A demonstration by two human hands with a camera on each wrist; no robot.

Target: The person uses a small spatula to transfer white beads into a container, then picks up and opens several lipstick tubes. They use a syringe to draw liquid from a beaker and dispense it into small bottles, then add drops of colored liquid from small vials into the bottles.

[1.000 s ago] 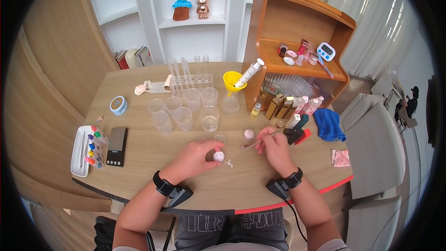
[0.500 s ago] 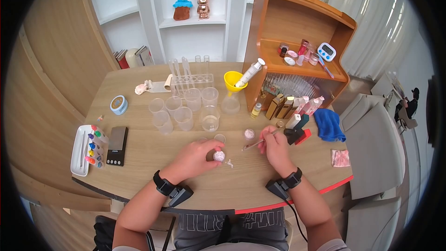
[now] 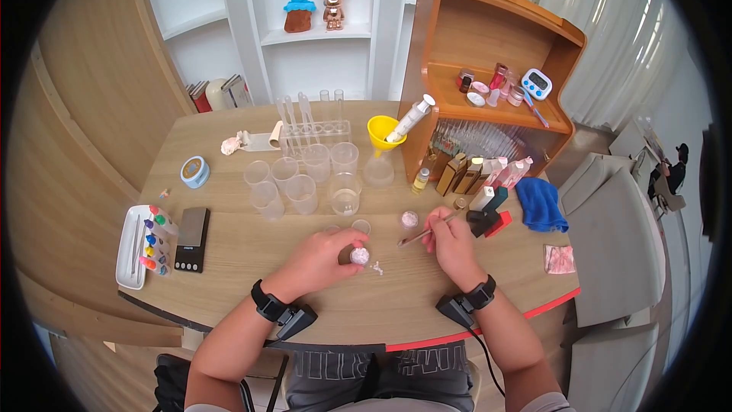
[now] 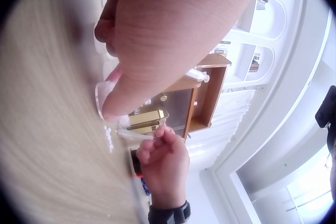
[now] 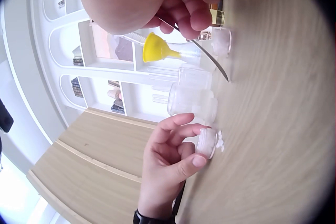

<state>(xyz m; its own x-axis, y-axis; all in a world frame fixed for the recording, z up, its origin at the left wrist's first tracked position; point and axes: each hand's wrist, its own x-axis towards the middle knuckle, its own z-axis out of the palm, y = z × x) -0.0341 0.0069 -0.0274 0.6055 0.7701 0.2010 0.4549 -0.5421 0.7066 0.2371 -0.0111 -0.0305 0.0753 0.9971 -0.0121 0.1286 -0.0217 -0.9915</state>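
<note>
Small jar pinched, thin tool held

Our left hand (image 3: 328,258) pinches a small jar (image 3: 360,256) between thumb and fingers at the surface (image 3: 320,305); white bits (image 3: 377,268) lie just right of it; our right hand (image 3: 451,243) pinches a thin metal tool (image 3: 415,238), its tip near a second jar (image 3: 409,220) beyond.

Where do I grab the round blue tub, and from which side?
Probably by its outer edge, coming from above: the tub is short and round, lies flat, and nothing touches its sides, so fingers should fit around.
</note>
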